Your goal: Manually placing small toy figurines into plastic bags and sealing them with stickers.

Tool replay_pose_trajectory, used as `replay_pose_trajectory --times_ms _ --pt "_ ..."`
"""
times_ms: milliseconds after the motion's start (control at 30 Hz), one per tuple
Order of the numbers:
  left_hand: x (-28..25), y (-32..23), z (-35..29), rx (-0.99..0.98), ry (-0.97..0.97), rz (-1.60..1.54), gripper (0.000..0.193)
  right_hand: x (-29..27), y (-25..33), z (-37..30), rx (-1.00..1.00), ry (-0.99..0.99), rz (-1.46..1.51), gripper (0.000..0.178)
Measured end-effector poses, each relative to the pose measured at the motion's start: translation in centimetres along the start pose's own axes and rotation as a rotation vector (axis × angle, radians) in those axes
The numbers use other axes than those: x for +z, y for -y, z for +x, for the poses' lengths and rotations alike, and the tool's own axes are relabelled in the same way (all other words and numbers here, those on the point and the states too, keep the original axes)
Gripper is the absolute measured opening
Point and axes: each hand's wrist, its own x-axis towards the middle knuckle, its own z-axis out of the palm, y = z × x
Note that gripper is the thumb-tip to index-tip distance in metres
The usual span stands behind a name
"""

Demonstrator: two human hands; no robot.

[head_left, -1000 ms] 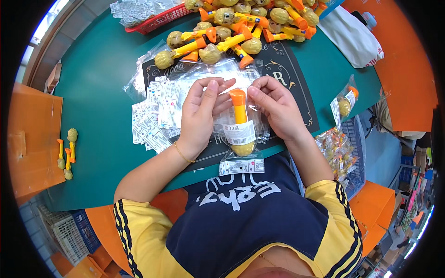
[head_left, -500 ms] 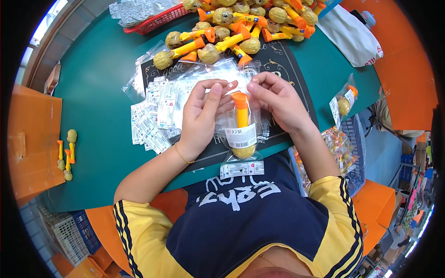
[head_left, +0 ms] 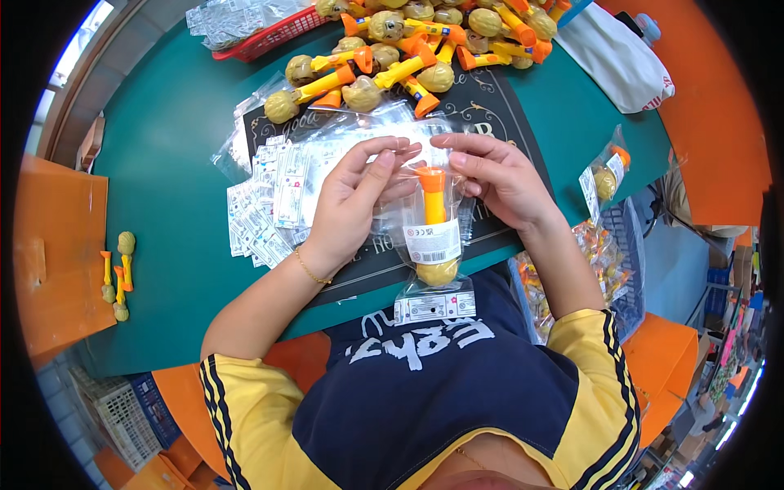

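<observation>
A transparent plastic bag [head_left: 412, 214] hangs over the table's near edge with an orange-and-yellow toy [head_left: 434, 206] inside, its gold knobby head pointing toward me. Around the toy inside the bag is a white printed label [head_left: 433, 243], and a printed strip [head_left: 434, 309] shows at the bag's near end. My left hand [head_left: 359, 192] holds the far, open end of the bag at its left side, thumb bent toward the fingers. Opposite it, my right hand [head_left: 502, 180] pinches the same end between thumb and fingers. The exact grip of some fingertips is hard to make out through the shiny film.
Loose toys [head_left: 392, 65] are heaped at the back beside a red basket [head_left: 269, 37] of packets. Flat bags with printed strips [head_left: 273, 196] cover a black mat [head_left: 523, 147]. One bagged toy [head_left: 604, 181] lies at right, above a blue crate [head_left: 627, 269] of bagged toys.
The bag with the toy has shifted slightly right and toward me. My right index finger is straighter along the bag's far end; both hands stay beside the opening.
</observation>
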Motion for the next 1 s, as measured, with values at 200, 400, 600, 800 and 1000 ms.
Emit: replay_pose_trajectory --times_ms 200,400,600,800,1000 --pt "-1.0 -0.8 0.9 0.04 -0.203 -0.002 0.026 -2.6 -0.3 -0.4 -0.115 -0.148 0.182 0.031" --pt "-0.1 -1.4 1.1 0.005 -0.137 0.06 0.039 -2.7 0.6 -1.1 -0.055 -0.175 0.179 0.031" --pt "0.5 -1.0 -0.1 -0.056 -0.041 0.222 0.04 -1.4 -0.4 -0.5 -0.007 -0.04 0.295 0.03" --pt "0.8 -1.3 -0.2 -0.033 -0.12 0.294 0.027 -1.4 -1.0 -0.8 -0.017 0.014 0.259 0.031" --pt "0.5 -1.1 0.1 0.03 -0.139 0.214 0.025 -1.2 -0.8 -0.8 -0.02 -0.014 0.181 0.031"
